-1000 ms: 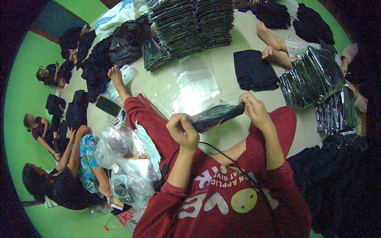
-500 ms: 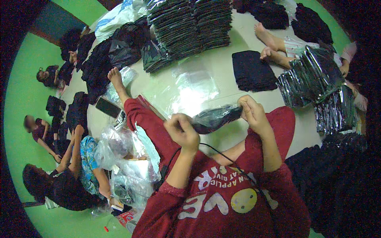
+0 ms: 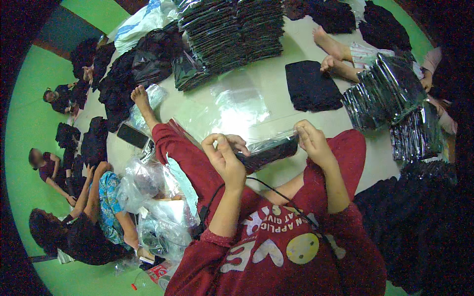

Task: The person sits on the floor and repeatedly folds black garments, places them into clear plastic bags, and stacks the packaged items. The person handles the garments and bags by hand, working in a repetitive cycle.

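A clear plastic bag with folded black cloth inside hangs between my two hands, above my crossed legs. My right hand pinches the bag's upper right corner between thumb and fingers. At the other end, my left hand is closed on the left edge, its fingers bent over the plastic. The bag's upper edge is stretched and shiny, with the dark cloth lying low in it. Beyond it, flat clear plastic bags lie on the floor in front of me.
A tall stack of bagged black cloth stands ahead. Folded black cloth and more bagged stacks are to the right, near another person's feet. A phone and crumpled plastic lie left. Other people sit along the left.
The bag has straightened and its black cloth now hangs as a flatter, more even strip. My left hand has turned and its fingers have loosened from a fist into a lighter grip.
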Action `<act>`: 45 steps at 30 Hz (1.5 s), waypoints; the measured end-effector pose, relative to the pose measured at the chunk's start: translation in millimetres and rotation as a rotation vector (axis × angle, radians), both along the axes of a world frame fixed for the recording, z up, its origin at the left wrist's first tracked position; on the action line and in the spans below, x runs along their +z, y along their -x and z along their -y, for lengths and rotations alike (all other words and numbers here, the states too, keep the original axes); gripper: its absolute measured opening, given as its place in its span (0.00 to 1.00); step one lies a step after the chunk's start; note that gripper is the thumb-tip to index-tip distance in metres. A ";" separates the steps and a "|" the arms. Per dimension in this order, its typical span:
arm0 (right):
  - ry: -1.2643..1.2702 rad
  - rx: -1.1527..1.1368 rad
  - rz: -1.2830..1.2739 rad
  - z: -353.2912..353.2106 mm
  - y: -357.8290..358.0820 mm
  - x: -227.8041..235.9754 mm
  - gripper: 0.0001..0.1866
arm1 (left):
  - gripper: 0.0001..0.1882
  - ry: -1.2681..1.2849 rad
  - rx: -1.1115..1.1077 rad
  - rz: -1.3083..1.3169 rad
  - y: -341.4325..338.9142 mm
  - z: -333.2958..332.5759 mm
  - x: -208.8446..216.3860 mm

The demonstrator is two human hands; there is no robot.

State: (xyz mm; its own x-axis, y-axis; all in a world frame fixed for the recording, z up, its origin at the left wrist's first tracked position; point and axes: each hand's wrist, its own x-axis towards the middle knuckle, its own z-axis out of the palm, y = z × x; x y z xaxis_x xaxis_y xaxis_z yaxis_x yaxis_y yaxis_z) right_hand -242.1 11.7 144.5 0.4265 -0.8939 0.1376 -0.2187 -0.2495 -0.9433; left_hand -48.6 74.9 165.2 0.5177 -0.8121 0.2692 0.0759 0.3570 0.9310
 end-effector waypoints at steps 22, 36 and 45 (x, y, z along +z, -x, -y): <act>0.010 0.024 -0.135 37.7 4.6 3.7 0.10 | 0.06 0.002 0.075 0.218 -30.5 27.0 -8.1; -0.078 0.070 -0.339 70.3 -13.4 -109.2 0.12 | 0.08 -0.347 0.095 0.290 -61.8 59.7 -137.3; -0.266 0.081 -0.371 64.1 -3.4 -181.7 0.12 | 0.08 -0.434 0.070 0.322 -50.7 46.2 -200.6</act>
